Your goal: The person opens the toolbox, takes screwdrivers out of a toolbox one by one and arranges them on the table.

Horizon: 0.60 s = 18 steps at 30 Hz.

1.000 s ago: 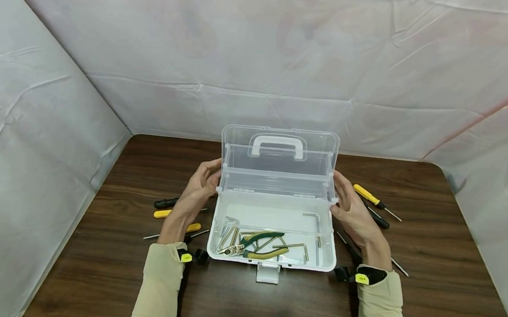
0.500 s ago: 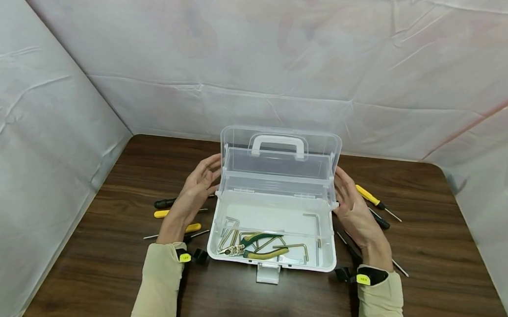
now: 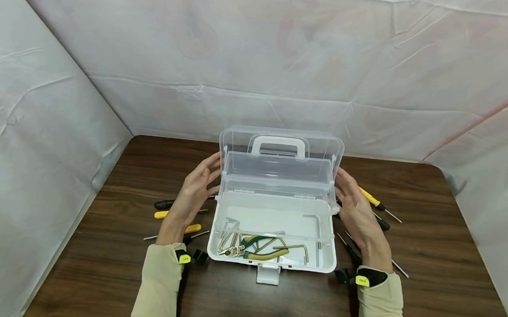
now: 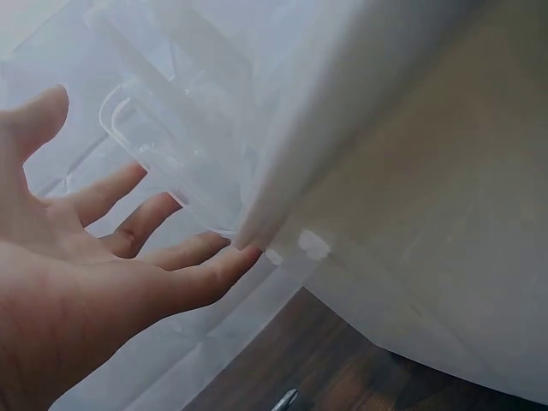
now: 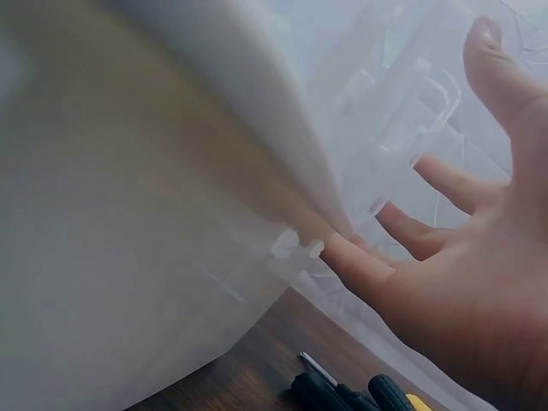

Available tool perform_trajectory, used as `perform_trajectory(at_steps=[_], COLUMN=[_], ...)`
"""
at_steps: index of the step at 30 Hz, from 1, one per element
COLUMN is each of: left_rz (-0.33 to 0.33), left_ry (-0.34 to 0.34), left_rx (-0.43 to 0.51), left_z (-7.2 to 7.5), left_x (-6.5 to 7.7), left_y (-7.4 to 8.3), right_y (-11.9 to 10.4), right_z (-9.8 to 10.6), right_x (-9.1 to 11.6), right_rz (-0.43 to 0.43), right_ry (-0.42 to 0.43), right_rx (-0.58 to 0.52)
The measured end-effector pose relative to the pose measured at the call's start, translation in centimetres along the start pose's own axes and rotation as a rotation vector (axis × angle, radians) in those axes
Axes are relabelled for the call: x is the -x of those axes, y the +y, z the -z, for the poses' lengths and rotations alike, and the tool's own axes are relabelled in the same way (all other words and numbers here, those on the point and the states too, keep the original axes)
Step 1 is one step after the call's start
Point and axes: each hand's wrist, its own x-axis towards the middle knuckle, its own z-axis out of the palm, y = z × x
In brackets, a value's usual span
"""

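Note:
A white toolbox point(image 3: 268, 208) stands with its clear lid point(image 3: 237, 137) raised and a clear inner tray point(image 3: 280, 167) lifted under it. Inside lie pliers point(image 3: 269, 254) with green and yellow handles and several L-shaped hex keys point(image 3: 306, 250). My left hand point(image 3: 191, 191) is at the lid's left side, fingers extended and thumb held away; in the left wrist view its lower fingertips meet the box's edge. Mirroring it, my right hand point(image 3: 356, 217) is at the right side, with fingertips at the edge by the hinge and its thumb point(image 5: 492, 64) raised.
Yellow point(image 3: 161, 214) and black point(image 3: 164, 204) screwdrivers lie left of the box, partly behind my left arm. More screwdrivers lie on the right, including a yellow one point(image 3: 370, 197) and a black one point(image 3: 381, 223). White sheeting point(image 3: 260, 70) hangs behind the wooden table point(image 3: 442, 250).
Both thumbs have come off the box's sides and my hands have spread slightly outward. The lid has tipped a little forward and the inner tray has come down slightly. The tools stay put.

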Motion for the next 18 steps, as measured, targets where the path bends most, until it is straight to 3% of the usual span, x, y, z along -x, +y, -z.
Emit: perform_trajectory(at_steps=[7,18], left_rz=[-0.016,-0.038], left_ry=[0.034,0.091], left_rx=[0.005,0.018], left_z=[-0.3,-0.7], left_x=[-0.2,-0.1], left_y=[0.3,0.6], right_y=[-0.5,-1.1], right_z=[-0.4,-1.2], right_x=[0.0,-0.4], right_rz=[-0.019,0.000], right_ry=[0.097,0.172], right_rx=[0.042,0.048])
